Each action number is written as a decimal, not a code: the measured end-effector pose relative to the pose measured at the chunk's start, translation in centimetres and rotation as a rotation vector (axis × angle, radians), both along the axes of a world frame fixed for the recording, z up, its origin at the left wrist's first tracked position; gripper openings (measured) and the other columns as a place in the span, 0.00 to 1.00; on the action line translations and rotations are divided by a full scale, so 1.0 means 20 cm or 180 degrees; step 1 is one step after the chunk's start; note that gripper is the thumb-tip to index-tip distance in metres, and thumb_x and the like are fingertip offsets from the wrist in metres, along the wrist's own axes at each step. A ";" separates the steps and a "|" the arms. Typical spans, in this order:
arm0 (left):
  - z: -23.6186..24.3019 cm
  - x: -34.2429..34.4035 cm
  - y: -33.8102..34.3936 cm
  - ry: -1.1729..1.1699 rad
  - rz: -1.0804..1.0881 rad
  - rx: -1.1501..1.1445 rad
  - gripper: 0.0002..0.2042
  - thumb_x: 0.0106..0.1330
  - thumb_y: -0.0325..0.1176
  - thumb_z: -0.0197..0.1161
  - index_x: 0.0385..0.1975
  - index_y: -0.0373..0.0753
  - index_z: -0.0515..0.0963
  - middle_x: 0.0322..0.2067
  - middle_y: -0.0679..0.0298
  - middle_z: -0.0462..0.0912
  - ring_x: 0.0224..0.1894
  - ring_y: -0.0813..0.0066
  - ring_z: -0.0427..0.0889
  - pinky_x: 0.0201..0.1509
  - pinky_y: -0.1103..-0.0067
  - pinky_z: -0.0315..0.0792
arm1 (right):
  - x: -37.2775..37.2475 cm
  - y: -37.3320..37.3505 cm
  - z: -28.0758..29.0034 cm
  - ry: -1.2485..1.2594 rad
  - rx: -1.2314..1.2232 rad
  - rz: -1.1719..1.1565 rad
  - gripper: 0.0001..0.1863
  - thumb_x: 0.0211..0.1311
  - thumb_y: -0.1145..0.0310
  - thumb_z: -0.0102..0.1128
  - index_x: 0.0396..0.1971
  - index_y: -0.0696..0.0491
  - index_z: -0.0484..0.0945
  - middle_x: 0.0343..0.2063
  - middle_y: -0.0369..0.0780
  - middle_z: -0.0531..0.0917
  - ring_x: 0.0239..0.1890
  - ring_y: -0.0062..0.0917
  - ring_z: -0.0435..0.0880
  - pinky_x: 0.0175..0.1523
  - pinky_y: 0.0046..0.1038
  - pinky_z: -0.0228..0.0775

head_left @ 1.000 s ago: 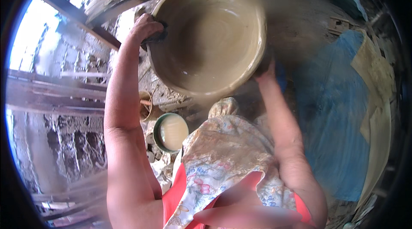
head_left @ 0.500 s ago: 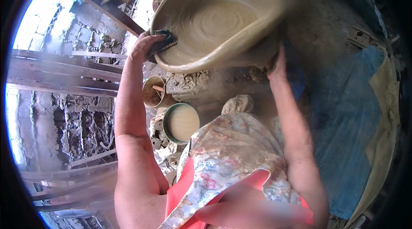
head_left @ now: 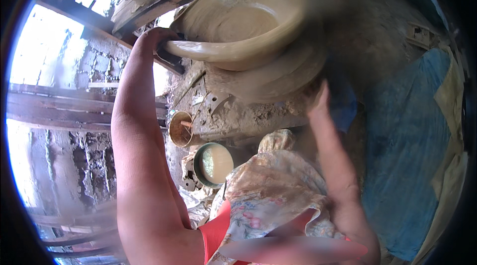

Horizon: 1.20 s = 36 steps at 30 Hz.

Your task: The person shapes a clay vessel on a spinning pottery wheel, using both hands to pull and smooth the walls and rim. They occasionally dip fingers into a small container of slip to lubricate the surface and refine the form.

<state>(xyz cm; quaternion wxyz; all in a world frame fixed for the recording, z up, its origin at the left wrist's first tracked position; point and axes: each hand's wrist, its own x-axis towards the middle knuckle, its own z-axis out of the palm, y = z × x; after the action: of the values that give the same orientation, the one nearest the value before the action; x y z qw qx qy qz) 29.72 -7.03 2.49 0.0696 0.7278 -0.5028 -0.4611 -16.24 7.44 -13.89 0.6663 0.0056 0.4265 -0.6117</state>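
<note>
The wide, wet, grey-tan clay bowl point(head_left: 248, 22) stood at the top of the view, on a round, clay-smeared base point(head_left: 290, 78) that reached out past its near right side. Its thick, rounded rim dipped and flared toward the left hand point(head_left: 158, 40), which was clamped on the bowl's left edge with a thin black pad point(head_left: 170, 57) folded between skin and clay. The right hand point(head_left: 318, 97) was low at the base's right edge, below the rim; its fingers were blurred and shadowed, so whether they gripped or only touched could not be told.

On the left, a dark wooden beam point(head_left: 92, 20) slanted down close to the left hand, leaving little room outward. Weathered timber boards point(head_left: 154, 14) crowded the bowl's far left edge. Toward the body there was more room: a mud-caked ledge point(head_left: 248, 122) lay between the base and the stained floral apron point(head_left: 271, 180). A small tan bucket point(head_left: 174, 128) and a dark green bucket point(head_left: 198, 163) of cloudy liquid stood inside the left arm. Right of the right forearm, a strip of dark ground separated it from the wrinkled blue sheet point(head_left: 407, 155).
</note>
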 end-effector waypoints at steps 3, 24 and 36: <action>0.08 -0.07 -0.12 -0.0125 0.0170 -0.0256 0.08 0.53 0.32 0.59 0.30 0.38 0.79 0.26 0.63 0.81 0.25 0.71 0.79 0.32 0.73 0.75 | -0.13 -0.21 0.06 0.0431 -0.0517 0.0440 0.38 0.53 0.47 0.54 0.58 0.57 0.58 0.55 0.43 0.65 0.57 0.30 0.63 0.61 0.33 0.52; 0.23 -0.81 -0.42 -0.1118 -0.1054 -0.0850 0.17 0.42 0.38 0.67 0.33 0.37 0.80 0.28 0.59 0.81 0.28 0.67 0.79 0.38 0.70 0.73 | -0.09 -0.12 0.04 0.0621 -0.0804 0.0593 0.48 0.47 0.38 0.54 0.62 0.54 0.50 0.61 0.42 0.55 0.61 0.33 0.55 0.60 0.43 0.50; 0.28 -0.89 -0.18 -0.1818 -0.1704 -0.0987 0.19 0.41 0.41 0.68 0.34 0.39 0.80 0.32 0.62 0.82 0.33 0.70 0.79 0.39 0.72 0.73 | 0.40 0.46 0.07 0.0839 -0.0838 0.1883 0.36 0.52 0.51 0.57 0.57 0.54 0.57 0.53 0.42 0.66 0.50 0.30 0.71 0.54 0.37 0.65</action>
<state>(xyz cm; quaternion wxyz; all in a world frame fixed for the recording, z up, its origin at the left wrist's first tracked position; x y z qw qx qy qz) 11.85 -10.66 8.03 -0.0862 0.6510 -0.7367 -0.1615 -8.18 16.60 -12.47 0.7489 -0.2833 0.4095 -0.4373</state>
